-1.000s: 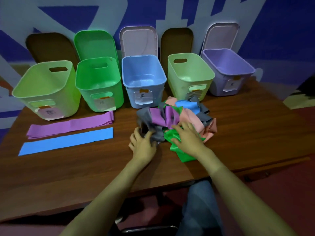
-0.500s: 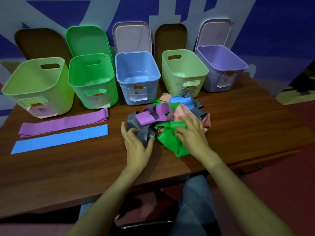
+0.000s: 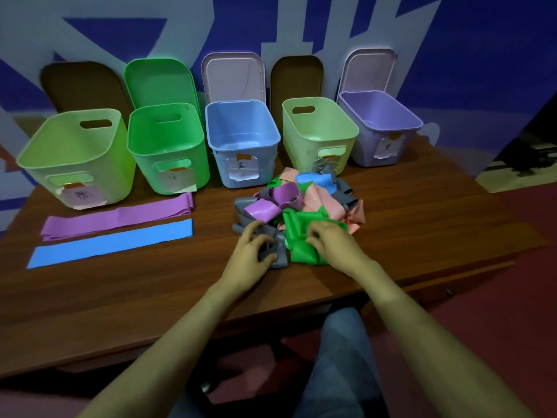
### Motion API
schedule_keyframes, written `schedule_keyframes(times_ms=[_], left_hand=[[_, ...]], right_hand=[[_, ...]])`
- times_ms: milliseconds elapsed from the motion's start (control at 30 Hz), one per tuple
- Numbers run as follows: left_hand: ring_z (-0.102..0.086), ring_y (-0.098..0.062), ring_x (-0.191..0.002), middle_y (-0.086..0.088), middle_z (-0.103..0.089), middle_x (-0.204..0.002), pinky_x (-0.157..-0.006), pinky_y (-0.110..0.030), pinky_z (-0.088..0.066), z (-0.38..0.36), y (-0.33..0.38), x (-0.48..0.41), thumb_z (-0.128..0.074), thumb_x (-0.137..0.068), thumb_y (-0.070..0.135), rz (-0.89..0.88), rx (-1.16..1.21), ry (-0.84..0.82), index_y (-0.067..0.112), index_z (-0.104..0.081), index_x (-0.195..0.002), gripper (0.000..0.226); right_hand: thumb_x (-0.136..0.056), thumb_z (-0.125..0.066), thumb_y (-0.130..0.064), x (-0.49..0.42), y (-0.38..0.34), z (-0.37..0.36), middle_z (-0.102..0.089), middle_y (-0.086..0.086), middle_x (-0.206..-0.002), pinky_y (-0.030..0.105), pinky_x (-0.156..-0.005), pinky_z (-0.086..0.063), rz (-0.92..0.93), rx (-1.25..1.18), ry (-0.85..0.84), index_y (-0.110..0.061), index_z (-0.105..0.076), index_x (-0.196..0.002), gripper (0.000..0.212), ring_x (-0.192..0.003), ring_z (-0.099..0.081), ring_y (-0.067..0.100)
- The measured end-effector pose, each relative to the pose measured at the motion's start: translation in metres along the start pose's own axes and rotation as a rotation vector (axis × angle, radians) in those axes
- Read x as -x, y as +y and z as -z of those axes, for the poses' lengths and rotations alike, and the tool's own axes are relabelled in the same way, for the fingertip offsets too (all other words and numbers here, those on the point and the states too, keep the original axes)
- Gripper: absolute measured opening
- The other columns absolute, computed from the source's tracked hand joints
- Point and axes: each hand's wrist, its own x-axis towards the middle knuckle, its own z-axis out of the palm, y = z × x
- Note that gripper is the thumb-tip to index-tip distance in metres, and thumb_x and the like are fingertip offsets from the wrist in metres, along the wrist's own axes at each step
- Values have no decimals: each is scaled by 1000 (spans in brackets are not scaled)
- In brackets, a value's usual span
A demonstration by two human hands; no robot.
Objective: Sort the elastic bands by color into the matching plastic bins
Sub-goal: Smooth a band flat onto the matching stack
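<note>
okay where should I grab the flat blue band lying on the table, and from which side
Take the flat blue band at its right short end, coming from the right. It lies flat and straight, so pinch that edge up. That end is nearest the left hand and clear of the purple band.

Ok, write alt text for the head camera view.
Two bare hands, the left hand on grey bands and the right hand on a green band, dig into a tangled pile on a wooden table. Five open bins line the back.
</note>
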Motion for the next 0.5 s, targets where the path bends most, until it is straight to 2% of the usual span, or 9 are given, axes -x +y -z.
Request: schedule_keyframes(times_ms=[100, 167, 233, 300, 367, 400, 467, 500], left_hand=[[-31, -27, -127, 2, -37, -146, -101, -34, -28, 9, 7, -9, -65, -85, 34, 131, -183, 46, 20, -65, -111, 30], [-28, -27, -126, 5, -39, -145, -99, -36, -25, 15, 13, -15, -60, -88, 39, 212, -203, -2, 25, -63, -112, 28], [-28, -28, -125, 0, -39, -140, -99, -40, -24, 20, 23, -20, -59, -88, 38, 263, -254, -10, 24, -60, -109, 26], [-30, -31, -122, -7, -38, -132, -98, -42, -24, 23, 38, -27, -63, -83, 36, 258, -276, 58, 19, -55, -110, 33], [-35, -28, -118, -5, -42, -122, -97, -41, -29, 26, 58, -36, -62, -74, 39, 159, -86, 111, 18, -51, -114, 47], [-39, -25, -115, -2, -46, -118, -97, -40, -34, 29, 70, -40, -59, -70, 41, 115, 107, 78, 20, -50, -117, 52], [-53, -17, -109, 2, -56, -114, -95, -36, -45, 37, 94, -47, -60, -71, 38, 96, 512, -41, 29, -50, -117, 47], [-58, -15, -107, 1, -61, -113, -94, -34, -48, 37, 100, -51, -64, -73, 36, 100, 628, -97, 33, -51, -112, 41]], right_hand=[[-92, -54, -14, -5, -13, 32, -55, -1, -81, 24, -62, -39, -47, -305, 273, -14, -53, -88, 4, -72, -53, 14], [-92, -53, -10, -13, -28, 59, -54, -7, -77, 15, -60, -39, -86, -505, 379, -16, -52, -89, 7, -67, -50, 4], [-94, -49, -7, -25, -41, 79, -58, -4, -79, 23, -59, -44, -151, -819, 383, -14, -51, -88, 10, -67, -55, 8], [-95, -44, -5, -35, -51, 93, -64, 6, -84, 30, -60, -50, -223, -1147, 325, -14, -51, -86, 14, -72, -63, 16], [-95, -40, -2, -41, -62, 102, -64, 10, -82, 30, -63, -56, -262, -1383, 267, -12, -50, -85, 17, -75, -65, 19], [-95, -38, -1, -43, -66, 106, -63, 11, -82, 30, -65, -57, -260, -1460, 261, -11, -50, -85, 18, -75, -65, 19], [-95, -36, 1, -45, -71, 114, -61, 11, -79, 30, -67, -59, -218, -1641, 286, -8, -49, -83, 20, -72, -66, 18], [-95, -36, 1, -48, -69, 117, -61, 12, -79, 31, -68, -59, -190, -1755, 299, -6, -50, -82, 20, -73, -66, 18]])
